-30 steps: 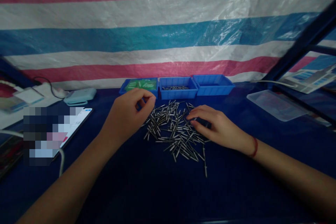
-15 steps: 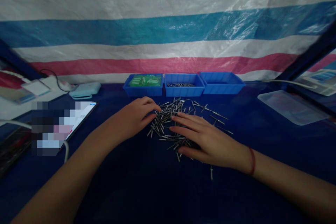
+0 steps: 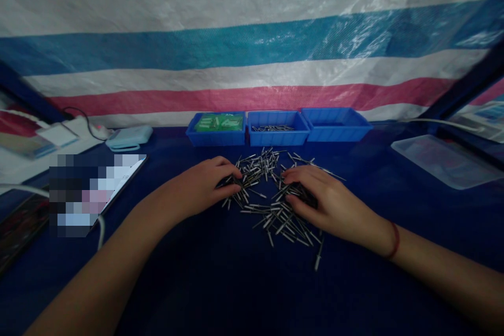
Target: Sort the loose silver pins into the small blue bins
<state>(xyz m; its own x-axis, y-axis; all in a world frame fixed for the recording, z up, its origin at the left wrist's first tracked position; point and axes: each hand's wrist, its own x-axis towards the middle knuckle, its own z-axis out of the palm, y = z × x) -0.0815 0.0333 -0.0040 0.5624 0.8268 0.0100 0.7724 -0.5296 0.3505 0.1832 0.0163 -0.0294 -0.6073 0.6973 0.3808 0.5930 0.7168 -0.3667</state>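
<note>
A loose pile of metal blind rivets (image 3: 264,165) is spread over the dark blue table, arranged roughly as a ring around a small gap. At the pile's left edge, my left hand (image 3: 202,185) rests with thumb and fingers apart, fingertips touching rivets. My right hand (image 3: 328,200) is cupped over the right side, its thumb apart from the curled fingers and rivets lying beneath and between them. The palm hides some of those rivets. One single rivet (image 3: 317,260) lies nearer to me, below the right hand.
Behind the pile stand three blue bins: the left bin (image 3: 216,140) with green packets, the middle bin (image 3: 279,139) with rivets, and the right bin (image 3: 339,134). A phone (image 3: 118,186) and a light-blue case (image 3: 129,138) lie left. A translucent plastic lid (image 3: 444,163) lies right.
My right hand has drawn back to the right and its fingers have curled, uncovering rivets near the front. The left hand has shifted slightly, its fingertips still at the pile.
</note>
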